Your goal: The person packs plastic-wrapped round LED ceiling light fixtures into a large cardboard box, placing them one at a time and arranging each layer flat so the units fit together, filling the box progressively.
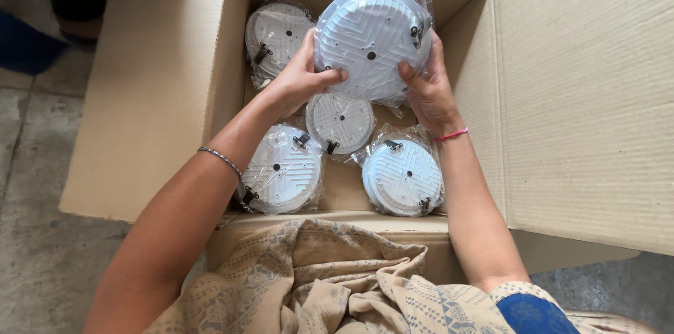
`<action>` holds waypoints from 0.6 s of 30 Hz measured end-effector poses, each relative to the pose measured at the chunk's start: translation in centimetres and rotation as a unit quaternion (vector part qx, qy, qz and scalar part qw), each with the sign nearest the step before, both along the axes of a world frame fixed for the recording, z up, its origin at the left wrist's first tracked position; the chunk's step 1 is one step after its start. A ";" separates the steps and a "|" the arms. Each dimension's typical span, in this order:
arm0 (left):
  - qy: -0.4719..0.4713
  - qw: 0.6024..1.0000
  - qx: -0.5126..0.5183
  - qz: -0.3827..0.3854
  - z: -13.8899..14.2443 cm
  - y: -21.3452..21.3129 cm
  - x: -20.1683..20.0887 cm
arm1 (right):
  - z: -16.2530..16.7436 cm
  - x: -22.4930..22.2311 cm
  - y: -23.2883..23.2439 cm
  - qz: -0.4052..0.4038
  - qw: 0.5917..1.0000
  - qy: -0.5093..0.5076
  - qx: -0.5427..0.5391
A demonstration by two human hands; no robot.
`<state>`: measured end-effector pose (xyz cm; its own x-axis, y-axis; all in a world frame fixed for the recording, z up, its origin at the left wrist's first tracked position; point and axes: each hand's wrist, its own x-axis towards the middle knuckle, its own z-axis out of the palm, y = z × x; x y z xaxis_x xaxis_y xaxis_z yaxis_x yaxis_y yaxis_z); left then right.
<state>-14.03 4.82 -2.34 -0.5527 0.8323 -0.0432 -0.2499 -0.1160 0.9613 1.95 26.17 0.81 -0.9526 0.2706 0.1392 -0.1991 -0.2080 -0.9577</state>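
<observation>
Both my hands hold one round white light fitting [371, 39] wrapped in a clear plastic bag, above the inside of an open cardboard box [161, 95]. My left hand [300, 80] grips its left rim, thumb on its ribbed back. My right hand [428, 88] grips its right rim. Several more bagged round fittings lie on the box floor: one at the back left [277, 33], one in the middle [340, 122], one at the front left [282, 169], one at the front right [402, 176]. Each shows a ribbed back and black spring clips.
The box flaps spread wide, a large one on the right [590, 95] and one on the left. Grey concrete floor [35, 221] lies around it. Patterned beige cloth [330, 285] covers my lap at the box's near edge. Another person's foot [81, 25] shows at top left.
</observation>
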 end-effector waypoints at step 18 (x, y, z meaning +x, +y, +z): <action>-0.067 0.995 -0.012 -0.073 1.9 -0.3 0.6 | -0.9 -0.2 -0.2 0.037 0.991 -0.096 -0.080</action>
<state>-13.44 4.51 -0.45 -0.4146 0.9006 -0.1304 -0.3893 -0.0460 0.9200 1.76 25.94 -0.05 -0.9756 0.2023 -0.0850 0.0045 -0.3686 -0.9296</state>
